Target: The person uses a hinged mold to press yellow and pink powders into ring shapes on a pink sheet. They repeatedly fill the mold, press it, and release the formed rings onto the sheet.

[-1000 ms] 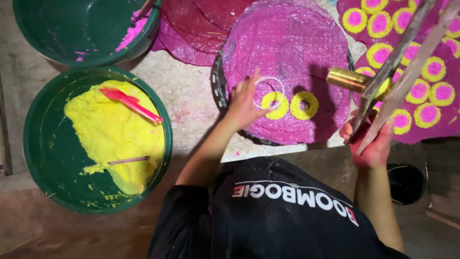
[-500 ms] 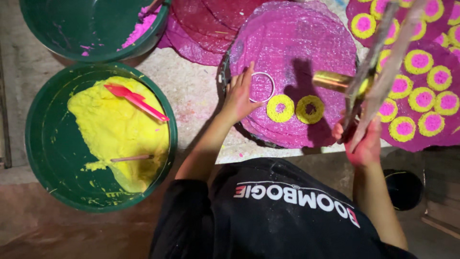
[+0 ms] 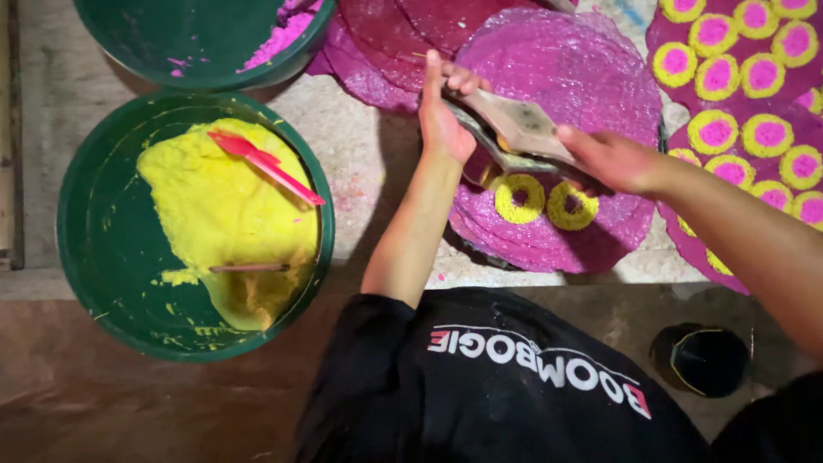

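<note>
Stamping step — my left hand (image 3: pixel 444 111) and right hand (image 3: pixel 607 157) clamp the metal press (image 3: pixel 514 129), seemingly over the pink disc (image 3: pixel 591 69); next, lifting cleanly.

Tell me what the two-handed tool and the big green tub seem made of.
The tool looks like worn, dull grey-brown metal, though wood can't be ruled out; both hands, left hand and right hand, clasp it. The green tub looks like smooth moulded plastic, faintly glossy, smeared with yellow paste.

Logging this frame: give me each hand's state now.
Left hand: closed on one end of the flat tool.
Right hand: closed on its other end.
</note>
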